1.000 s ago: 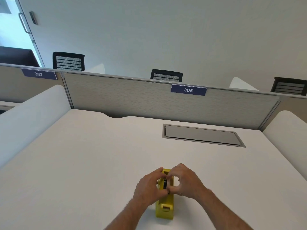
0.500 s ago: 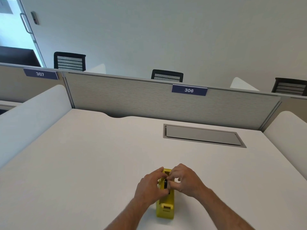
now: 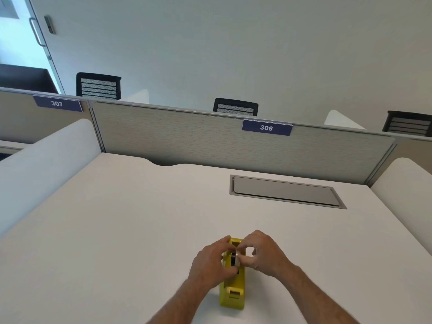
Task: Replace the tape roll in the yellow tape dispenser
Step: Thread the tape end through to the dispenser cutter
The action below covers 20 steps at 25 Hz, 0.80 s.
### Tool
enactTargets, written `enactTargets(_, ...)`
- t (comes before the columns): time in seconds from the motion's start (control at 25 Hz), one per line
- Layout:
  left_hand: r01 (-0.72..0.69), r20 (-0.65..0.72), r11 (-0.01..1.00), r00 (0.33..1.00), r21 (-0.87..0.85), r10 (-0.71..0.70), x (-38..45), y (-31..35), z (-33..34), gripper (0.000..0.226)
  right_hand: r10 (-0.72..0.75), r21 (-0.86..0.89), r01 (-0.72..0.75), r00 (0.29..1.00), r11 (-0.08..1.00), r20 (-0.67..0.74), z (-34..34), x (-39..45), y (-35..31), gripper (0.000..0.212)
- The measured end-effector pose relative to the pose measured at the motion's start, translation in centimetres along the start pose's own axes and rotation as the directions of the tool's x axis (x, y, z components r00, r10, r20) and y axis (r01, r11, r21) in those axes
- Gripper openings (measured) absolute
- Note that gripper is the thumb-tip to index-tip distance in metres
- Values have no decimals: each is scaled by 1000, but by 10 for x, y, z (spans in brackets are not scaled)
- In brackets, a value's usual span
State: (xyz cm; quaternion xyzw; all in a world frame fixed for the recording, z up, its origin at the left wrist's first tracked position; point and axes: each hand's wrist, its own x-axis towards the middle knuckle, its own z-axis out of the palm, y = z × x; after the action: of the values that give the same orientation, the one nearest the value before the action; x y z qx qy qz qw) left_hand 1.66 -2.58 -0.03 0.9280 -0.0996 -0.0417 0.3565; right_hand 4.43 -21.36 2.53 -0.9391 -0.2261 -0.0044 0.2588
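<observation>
A broad white rectangular tabletop (image 3: 131, 230) carries everything, bounded along its far edge by a grey fabric partition (image 3: 187, 139) that bears a blue number plate reading 306 (image 3: 266, 127). A flush grey metal cable hatch (image 3: 286, 191) is set into the tabletop near the far right corner, well apart from the work. Close to the near edge, about midway along it, stands the yellow plastic tape dispenser (image 3: 233, 291), lying lengthwise with its cutter end toward the person, probably so that both hands can reach its cradle from either side. The left hand (image 3: 210, 263) curls round the dispenser's left flank, fingers clasping the body, seemingly to keep it steady. The right hand (image 3: 264, 253) comes in from the other side, thumb and fingertips pinching the small roll of clear tape on a dark core (image 3: 235, 257), which sits in the cradle at the dispenser's far end. Whether the roll is being lifted out or seated cannot be told here; its hub looks only partly down in the slot.
</observation>
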Motion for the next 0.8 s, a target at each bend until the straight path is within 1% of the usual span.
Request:
enactTargets(0.12, 3, 9, 1000, 1000, -4, -3, 0, 0, 0, 53, 9, -6, -9, 1000, 1000, 9, 4, -3, -1, 33)
enactTargets(0.2, 5, 4, 1000, 1000, -3, -5, -1, 0, 1, 53, 4, -14, -4, 1000, 1000, -2, 4, -4, -2, 34)
enactTargets(0.32, 5, -4, 1000, 1000, -11, -5, -1, 0, 1, 50, -24, -33, 24, 1000, 999, -1, 4, -3, -1, 28)
enactTargets(0.44, 7, -14, 1000, 1000, -22, -7, 0, 0, 2, 48, -23, -8, 23, 1000, 1000, -15, 3, -1, -1, 19)
enactTargets(0.56, 18, -12, 1000, 1000, -13, -19, 0, -1, 4, 51, -28, 18, 28, 999, 999, -22, 2, 1, 0, 11)
enactTargets(0.72, 23, -14, 1000, 1000, -15, -24, 1, -2, 4, 52, -5, 51, 4, 1000, 999, 15, 0, 0, -1, 16)
enactTargets(0.8, 22, -16, 1000, 1000, -13, -22, 1, -1, 4, 52, -5, 58, 4, 1000, 998, 14, 1, 0, 0, 15)
